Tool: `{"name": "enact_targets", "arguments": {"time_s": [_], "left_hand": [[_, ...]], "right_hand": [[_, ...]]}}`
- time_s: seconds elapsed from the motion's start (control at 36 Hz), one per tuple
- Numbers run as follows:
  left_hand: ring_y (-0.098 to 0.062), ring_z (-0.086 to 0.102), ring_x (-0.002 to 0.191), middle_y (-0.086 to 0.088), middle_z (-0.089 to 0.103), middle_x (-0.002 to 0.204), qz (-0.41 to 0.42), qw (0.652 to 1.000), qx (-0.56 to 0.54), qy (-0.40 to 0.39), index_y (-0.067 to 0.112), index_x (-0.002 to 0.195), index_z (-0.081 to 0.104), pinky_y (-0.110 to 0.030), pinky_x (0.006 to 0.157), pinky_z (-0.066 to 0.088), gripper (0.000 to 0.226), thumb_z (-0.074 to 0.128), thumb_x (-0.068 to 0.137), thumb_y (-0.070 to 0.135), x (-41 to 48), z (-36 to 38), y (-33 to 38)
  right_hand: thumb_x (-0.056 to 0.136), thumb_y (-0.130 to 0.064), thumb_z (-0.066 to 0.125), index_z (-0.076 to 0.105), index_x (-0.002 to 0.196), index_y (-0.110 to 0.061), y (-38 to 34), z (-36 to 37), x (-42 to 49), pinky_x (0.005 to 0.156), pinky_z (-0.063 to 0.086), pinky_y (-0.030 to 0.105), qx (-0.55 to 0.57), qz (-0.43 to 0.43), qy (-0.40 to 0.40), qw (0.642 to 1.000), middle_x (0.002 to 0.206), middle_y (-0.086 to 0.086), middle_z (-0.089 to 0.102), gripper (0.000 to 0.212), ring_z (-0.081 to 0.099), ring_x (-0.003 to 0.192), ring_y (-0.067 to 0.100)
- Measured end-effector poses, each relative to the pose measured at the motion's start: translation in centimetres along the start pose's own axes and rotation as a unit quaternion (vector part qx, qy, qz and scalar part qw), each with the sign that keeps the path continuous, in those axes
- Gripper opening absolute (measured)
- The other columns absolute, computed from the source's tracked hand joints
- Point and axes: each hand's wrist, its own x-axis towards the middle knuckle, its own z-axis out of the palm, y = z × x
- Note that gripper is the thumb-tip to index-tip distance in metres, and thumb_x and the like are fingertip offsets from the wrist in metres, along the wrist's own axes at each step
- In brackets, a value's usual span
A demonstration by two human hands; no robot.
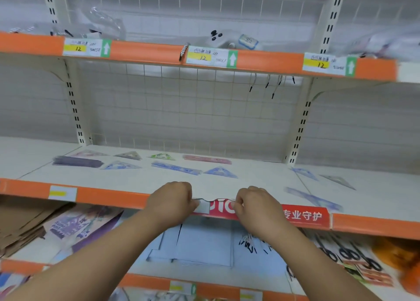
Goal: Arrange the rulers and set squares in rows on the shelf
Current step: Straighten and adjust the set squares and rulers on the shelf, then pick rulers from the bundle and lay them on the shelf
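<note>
Rulers and set squares lie flat on the white middle shelf [141,180]. In the back row are a pink set square [88,153], a grey one [128,155], a green one [161,157] and a pink ruler [206,159]. In front of them lie a purple ruler pack [77,162], a blue set square [120,165], a blue ruler [176,167] and another blue set square [220,172]. At the shelf's front edge my left hand [170,201] and my right hand [256,207] each pinch one end of a thin clear ruler [213,201]; it is blurred.
On the shelf's right part lie a blue set square [303,173], a clear set square [338,180] and a blue ruler [313,199]. A red label strip [304,215] runs along the front edge. Above is an orange-edged shelf [147,50] with price tags; below are paper goods [200,244].
</note>
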Motion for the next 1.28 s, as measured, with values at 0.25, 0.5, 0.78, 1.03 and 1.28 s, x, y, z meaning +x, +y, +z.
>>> {"name": "enact_targets", "arguments": {"time_s": [0.25,0.5,0.78,1.03,1.28], "left_hand": [[-0.018,0.057,0.096,0.002,0.062,0.101,0.018,1.0,0.016,0.0,0.021,0.09,0.053,-0.026,0.071,0.041,0.021,0.052,0.094,0.042,1.6,1.6,7.5],[-0.017,0.056,0.077,0.004,0.056,0.082,0.032,0.999,0.0,-0.003,0.017,0.1,0.058,-0.025,0.062,0.038,0.026,0.05,0.095,0.041,6.2,4.9,18.0],[-0.018,0.057,0.099,0.0,0.061,0.108,0.018,1.0,0.002,-0.006,0.018,0.103,0.059,-0.027,0.073,0.043,0.028,0.049,0.094,0.043,10.0,8.5,27.1],[-0.02,0.057,0.104,-0.002,0.061,0.113,0.015,0.999,0.037,-0.031,0.018,0.109,0.06,-0.03,0.083,0.047,0.025,0.048,0.097,0.036,12.7,10.5,29.6],[-0.02,0.056,0.106,-0.002,0.06,0.117,0.025,0.997,0.04,-0.063,0.018,0.112,0.06,-0.03,0.086,0.047,0.02,0.05,0.097,0.028,15.3,11.6,27.7]], "right_hand": [[0.097,-0.038,0.044,0.059,0.102,-0.016,6.7,-1.8,-0.9,0.077,0.043,0.03,0.018,0.008,0.012,1.0,0.106,0.0,0.057,0.027,0.051,0.103,0.02],[0.098,-0.039,0.041,0.059,0.107,-0.016,17.9,-4.4,0.3,0.08,0.042,0.031,-0.003,0.006,-0.005,1.0,0.111,0.003,0.057,0.03,0.052,0.107,0.022],[0.099,-0.033,0.043,0.06,0.102,-0.014,29.1,-4.8,2.2,0.072,0.04,0.028,-0.036,-0.002,-0.027,0.999,0.109,0.002,0.06,0.026,0.056,0.102,0.02],[0.099,-0.037,0.041,0.06,0.103,-0.014,32.7,-3.8,3.6,0.079,0.046,0.03,-0.012,0.004,-0.046,0.999,0.106,0.002,0.06,0.03,0.057,0.102,0.02],[0.099,-0.036,0.042,0.059,0.109,-0.015,33.0,-3.4,5.1,0.084,0.046,0.03,-0.007,0.029,-0.061,0.998,0.113,0.002,0.059,0.029,0.056,0.107,0.019]]}}
